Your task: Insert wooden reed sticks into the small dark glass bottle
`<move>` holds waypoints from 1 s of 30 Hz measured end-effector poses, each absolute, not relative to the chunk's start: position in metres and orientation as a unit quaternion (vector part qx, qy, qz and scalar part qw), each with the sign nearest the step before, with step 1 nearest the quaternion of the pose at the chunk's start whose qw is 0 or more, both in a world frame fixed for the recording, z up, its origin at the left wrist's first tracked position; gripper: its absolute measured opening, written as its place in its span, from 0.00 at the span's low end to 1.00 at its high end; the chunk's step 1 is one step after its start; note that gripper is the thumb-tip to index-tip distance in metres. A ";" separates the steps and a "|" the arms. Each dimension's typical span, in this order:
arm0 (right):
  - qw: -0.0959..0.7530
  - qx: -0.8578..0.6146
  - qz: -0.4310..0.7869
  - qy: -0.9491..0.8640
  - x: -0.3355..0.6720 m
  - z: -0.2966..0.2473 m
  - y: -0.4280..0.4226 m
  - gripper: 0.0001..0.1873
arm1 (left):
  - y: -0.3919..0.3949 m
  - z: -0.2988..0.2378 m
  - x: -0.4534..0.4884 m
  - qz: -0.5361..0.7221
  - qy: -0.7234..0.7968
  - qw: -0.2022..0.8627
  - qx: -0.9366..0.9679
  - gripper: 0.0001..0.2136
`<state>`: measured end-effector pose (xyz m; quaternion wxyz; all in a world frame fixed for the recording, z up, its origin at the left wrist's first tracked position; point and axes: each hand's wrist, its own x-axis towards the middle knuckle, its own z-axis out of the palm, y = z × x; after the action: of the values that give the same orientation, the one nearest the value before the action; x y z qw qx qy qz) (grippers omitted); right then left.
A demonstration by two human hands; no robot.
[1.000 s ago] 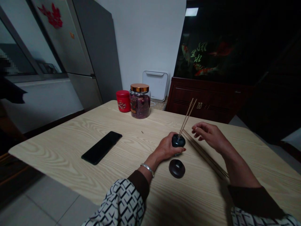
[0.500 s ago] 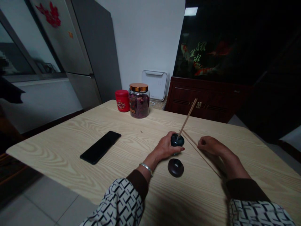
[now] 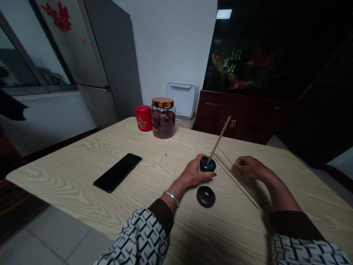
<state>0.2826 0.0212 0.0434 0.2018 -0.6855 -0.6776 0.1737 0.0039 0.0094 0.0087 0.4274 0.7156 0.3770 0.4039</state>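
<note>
My left hand [image 3: 195,171] is wrapped round a small dark glass diffuser bottle [image 3: 207,164] on the table. A few thin reed sticks [image 3: 220,138] stand slanted in the bottle's neck, leaning right. In front of the bottle lies a round dark brown lid [image 3: 206,196] with a hollow in its middle. My right hand [image 3: 249,167] is closed in a pinch just above the table. A thin, blurred reed stick [image 3: 225,156] runs to its fingertips. Left of that hand, more reed sticks [image 3: 237,183] lie slantwise on the wood.
A black phone [image 3: 118,173] lies at the left of the wooden table [image 3: 82,162]. At the back stand a red canister [image 3: 143,118] and a glass jar [image 3: 163,123] with a copper-coloured lid. Behind are a white appliance [image 3: 181,99] and a fish tank [image 3: 242,55].
My right hand has moved a little to the right and up, and a thin stick now shows apart from those on the table. My left hand and the bottle stay put.
</note>
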 end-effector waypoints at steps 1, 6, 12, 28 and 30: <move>0.237 -0.671 0.213 -0.669 0.284 0.051 0.020 0.07 | 0.010 0.008 0.004 0.406 0.373 0.429 0.716 0.32; 0.528 -0.603 0.275 -0.531 0.272 0.096 0.007 0.16 | 0.010 0.005 0.005 0.411 0.372 0.439 0.708 0.33; 0.715 -0.445 0.293 -0.453 0.220 0.122 -0.007 0.13 | 0.011 0.005 0.004 0.407 0.368 0.433 0.715 0.32; 0.593 -0.467 0.292 -0.587 0.175 0.088 0.000 0.14 | 0.011 0.007 0.004 0.401 0.377 0.416 0.724 0.33; 0.533 -0.494 0.318 -0.609 0.177 0.086 0.000 0.16 | 0.011 0.008 0.004 0.399 0.378 0.414 0.725 0.32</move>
<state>0.1768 0.0001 0.0865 0.5325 -0.4942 -0.6094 0.3176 0.0038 0.0108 0.0076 0.4140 0.7254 0.3780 0.3994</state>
